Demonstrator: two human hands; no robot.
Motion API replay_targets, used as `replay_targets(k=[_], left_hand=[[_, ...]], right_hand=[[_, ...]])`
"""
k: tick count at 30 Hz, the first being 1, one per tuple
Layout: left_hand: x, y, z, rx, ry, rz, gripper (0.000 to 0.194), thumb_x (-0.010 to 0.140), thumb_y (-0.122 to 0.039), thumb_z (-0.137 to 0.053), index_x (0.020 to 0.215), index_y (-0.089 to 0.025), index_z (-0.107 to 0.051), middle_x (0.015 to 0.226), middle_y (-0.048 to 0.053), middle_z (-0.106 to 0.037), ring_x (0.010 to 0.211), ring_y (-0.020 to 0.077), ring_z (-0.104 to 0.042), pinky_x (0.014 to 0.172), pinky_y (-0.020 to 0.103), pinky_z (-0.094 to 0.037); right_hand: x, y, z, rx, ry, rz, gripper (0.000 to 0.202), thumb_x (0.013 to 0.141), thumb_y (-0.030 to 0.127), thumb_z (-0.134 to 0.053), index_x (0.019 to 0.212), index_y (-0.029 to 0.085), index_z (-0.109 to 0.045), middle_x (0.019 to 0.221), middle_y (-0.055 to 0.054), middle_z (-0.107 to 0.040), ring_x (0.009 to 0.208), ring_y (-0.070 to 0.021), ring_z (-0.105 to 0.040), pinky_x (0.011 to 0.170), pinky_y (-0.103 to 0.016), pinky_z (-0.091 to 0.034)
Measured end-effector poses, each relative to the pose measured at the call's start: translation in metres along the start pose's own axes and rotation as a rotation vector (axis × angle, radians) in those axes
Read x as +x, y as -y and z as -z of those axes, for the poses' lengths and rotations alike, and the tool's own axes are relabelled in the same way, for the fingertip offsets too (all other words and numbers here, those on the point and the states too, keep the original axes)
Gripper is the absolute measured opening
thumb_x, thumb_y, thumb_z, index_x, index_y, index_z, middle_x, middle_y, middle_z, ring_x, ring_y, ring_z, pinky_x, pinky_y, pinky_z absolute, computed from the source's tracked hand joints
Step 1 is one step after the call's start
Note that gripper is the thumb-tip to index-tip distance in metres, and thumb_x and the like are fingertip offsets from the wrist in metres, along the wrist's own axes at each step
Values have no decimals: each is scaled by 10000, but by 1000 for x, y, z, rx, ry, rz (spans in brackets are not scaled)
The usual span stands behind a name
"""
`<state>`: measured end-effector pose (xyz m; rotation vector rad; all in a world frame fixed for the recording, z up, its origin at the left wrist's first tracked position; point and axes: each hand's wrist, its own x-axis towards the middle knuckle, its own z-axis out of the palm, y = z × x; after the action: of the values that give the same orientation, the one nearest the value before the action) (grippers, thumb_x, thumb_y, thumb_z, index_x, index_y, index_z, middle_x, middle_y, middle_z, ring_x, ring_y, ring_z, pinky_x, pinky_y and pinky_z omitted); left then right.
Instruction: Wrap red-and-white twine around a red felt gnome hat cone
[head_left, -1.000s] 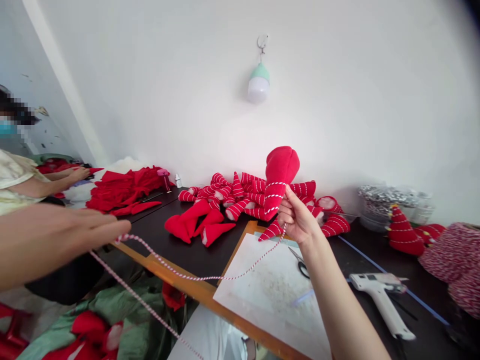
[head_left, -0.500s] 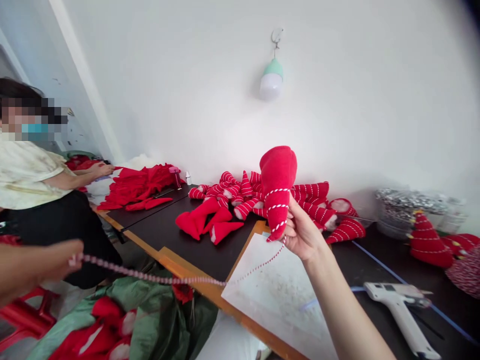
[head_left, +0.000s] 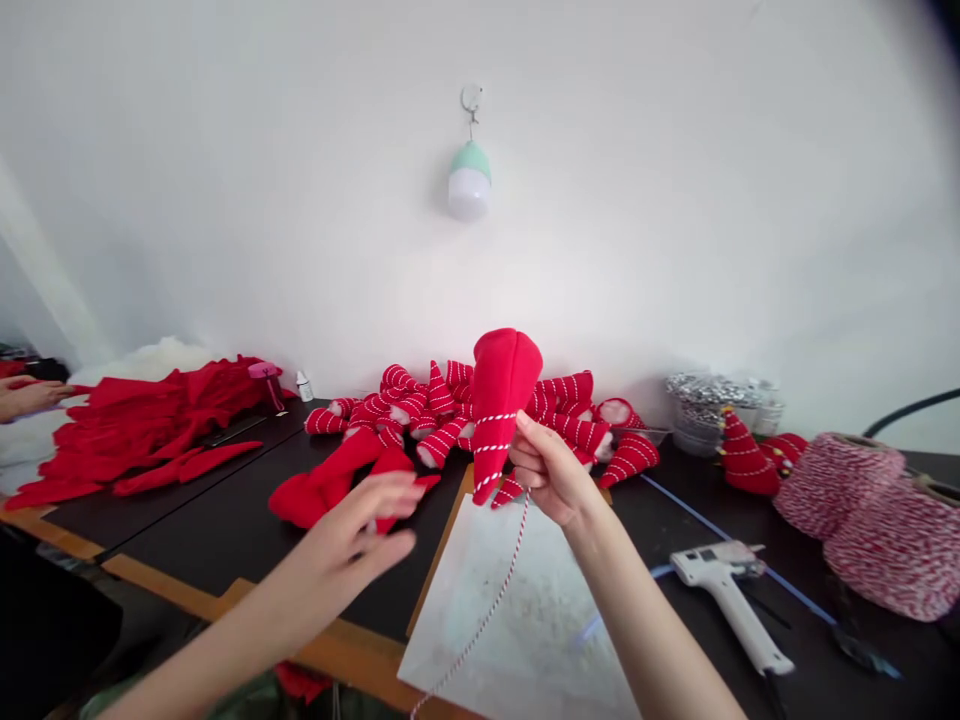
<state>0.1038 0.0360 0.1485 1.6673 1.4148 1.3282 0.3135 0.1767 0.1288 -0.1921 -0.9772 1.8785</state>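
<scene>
Pinched in my right hand [head_left: 546, 468] is a red cone [head_left: 508, 375] of soft fabric, its narrow end pointing down. Red-and-white cord [head_left: 491, 607] winds round its lower part and hangs from my right fingers across the white sheet [head_left: 450, 640] toward the bottom edge. My left hand [head_left: 367, 530], slightly blurred, has its fingers spread with nothing in them, left of the cone and in front of plain red cones [head_left: 322, 485]. Behind lies a pile of cord-wrapped red cones [head_left: 442, 435].
A white glue gun [head_left: 731, 590] lies at right, near large cord spools [head_left: 896, 540], a decorated red cone [head_left: 746, 455] and a tub of silver tinsel [head_left: 701, 415]. Red fabric [head_left: 157, 420] is heaped at left, beside another person's hand [head_left: 30, 398]. A lamp [head_left: 470, 185] hangs on the wall.
My left hand has let go of the cord and moved right toward the cone. The cord now hangs slack. The view has turned right, and the cone has rotated, showing a seam.
</scene>
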Motion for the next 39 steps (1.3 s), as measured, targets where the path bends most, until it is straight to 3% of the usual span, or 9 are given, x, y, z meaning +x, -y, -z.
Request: replay_targets(k=[3,6,10,14,19,25,31,35,39], left_hand=[[53,6,-29,-380,-55,9,493,873,-512,-628,1321,-328,-534,1373,89,-571,1253,304,-558,959,460,-527],[95,12,-64,-677,-71,-14,618,848,-509,-672,1378,-322,-412,1321,94,-596,1164,284,-618,937,455,-541],[135,28,-94,-742,-154,-17,727,677,-326,-867,1283,-265,-471,1110,67,-684,1000,246,-682,895,385,-558],[162,49,-97,-829,-7,91,510,690,-330,-850,1119,-197,-609,1007,68,-719,936,239,-696,853,356,-564],[178,66,-94,-889,192,361,353,740,-399,-802,952,-139,-689,823,104,-737,830,276,-713,800,396,-584],[184,69,-96,-1010,383,612,373,840,-388,-705,1080,-104,-673,886,154,-753,888,323,-726,793,437,-604],[189,71,-95,-1116,370,600,661,838,-673,-568,1179,-114,-660,933,181,-748,872,325,-729,744,435,-620],[189,70,-97,-1165,388,539,684,852,-680,-541,1219,-112,-644,961,170,-747,892,315,-727,775,424,-615],[188,70,-100,-1217,396,586,698,888,-686,-459,1206,-92,-639,946,175,-740,881,307,-726,779,420,-607]], right_hand=[[4,-7,4,-176,-28,-6,465,702,460,-835,648,193,-458,524,132,-180,476,-40,-50,362,-168,-58],[11,-15,11,-484,-70,44,359,720,474,-805,785,160,-643,530,96,-335,456,-50,-190,387,-198,-149],[21,-20,26,-927,-211,249,318,715,437,-809,826,148,-733,574,43,-478,531,-89,-360,468,-233,-268],[23,-10,40,-999,-214,188,331,698,441,-820,830,148,-746,593,23,-567,529,-89,-414,478,-229,-305],[20,5,53,-874,-100,-29,331,709,462,-809,727,150,-699,558,41,-538,412,-44,-348,366,-192,-222],[24,-1,59,-687,-123,-6,305,756,454,-778,743,162,-693,475,86,-412,382,-42,-266,338,-183,-220],[26,-6,59,-604,-119,-20,308,776,451,-769,744,161,-671,466,111,-309,423,-49,-184,366,-191,-159],[27,-9,60,-555,-157,-26,318,774,455,-772,736,167,-644,484,118,-275,443,-52,-142,384,-207,-109],[30,-15,62,-501,-168,-41,347,740,458,-801,726,165,-617,502,118,-281,453,-46,-128,403,-213,-81]])
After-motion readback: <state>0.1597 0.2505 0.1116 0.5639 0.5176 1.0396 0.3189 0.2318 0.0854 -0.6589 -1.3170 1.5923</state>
